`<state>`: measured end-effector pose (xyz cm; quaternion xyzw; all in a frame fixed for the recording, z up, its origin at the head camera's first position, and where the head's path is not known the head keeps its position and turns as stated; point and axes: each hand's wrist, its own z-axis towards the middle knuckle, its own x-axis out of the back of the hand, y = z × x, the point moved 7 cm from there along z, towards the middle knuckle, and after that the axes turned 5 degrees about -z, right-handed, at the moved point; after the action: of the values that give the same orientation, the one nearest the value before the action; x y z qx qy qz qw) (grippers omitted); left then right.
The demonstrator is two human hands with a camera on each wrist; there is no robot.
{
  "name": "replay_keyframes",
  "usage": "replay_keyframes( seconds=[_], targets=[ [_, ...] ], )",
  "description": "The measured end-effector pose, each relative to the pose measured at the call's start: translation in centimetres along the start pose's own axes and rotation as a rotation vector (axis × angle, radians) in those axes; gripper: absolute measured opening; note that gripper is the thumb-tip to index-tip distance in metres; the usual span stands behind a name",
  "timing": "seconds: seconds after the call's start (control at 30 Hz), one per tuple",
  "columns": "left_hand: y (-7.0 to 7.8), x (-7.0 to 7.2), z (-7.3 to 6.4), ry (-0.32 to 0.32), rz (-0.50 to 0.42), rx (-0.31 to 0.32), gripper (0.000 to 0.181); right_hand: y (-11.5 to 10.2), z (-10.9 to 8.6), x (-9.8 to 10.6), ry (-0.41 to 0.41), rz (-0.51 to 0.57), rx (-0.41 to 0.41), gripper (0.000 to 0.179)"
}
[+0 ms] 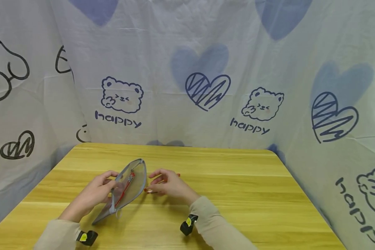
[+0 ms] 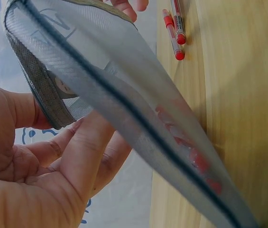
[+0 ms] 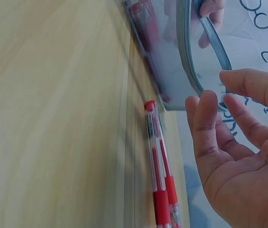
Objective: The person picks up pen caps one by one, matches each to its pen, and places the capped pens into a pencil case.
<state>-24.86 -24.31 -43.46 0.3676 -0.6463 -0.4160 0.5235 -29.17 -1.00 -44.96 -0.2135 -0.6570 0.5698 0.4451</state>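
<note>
My left hand [image 1: 95,194] grips one side of a grey see-through zip pouch [image 1: 139,178], between thumb and fingers [image 2: 84,156]. The pouch stands tilted above the table with its mouth spread apart. Through its side red pens [image 1: 125,189] show inside; the left wrist view blurs them. Just right of the pouch's rim is my right hand [image 1: 168,184], its fingers loosely bent and parted with nothing between them. Two clear pens with red grips and ends [image 3: 161,209] lie side by side on the table, partly hidden under the right hand in the head view.
The wooden table [image 1: 237,194] carries the pens and reaches back to a white cloth [image 1: 162,114] printed with hearts and bears. Similar cloth hangs on the left and right sides. A zip pull [image 1: 118,213] dangles from the pouch's near corner.
</note>
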Motion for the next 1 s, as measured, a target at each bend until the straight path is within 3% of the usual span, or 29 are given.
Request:
replay_keyframes(
  seconds=[1.0],
  targets=[
    [0.3, 0.2, 0.0, -0.014, -0.001, 0.004, 0.045, 2.4, -1.4, 3.5, -0.020, -0.124, -0.027, 0.034]
  ],
)
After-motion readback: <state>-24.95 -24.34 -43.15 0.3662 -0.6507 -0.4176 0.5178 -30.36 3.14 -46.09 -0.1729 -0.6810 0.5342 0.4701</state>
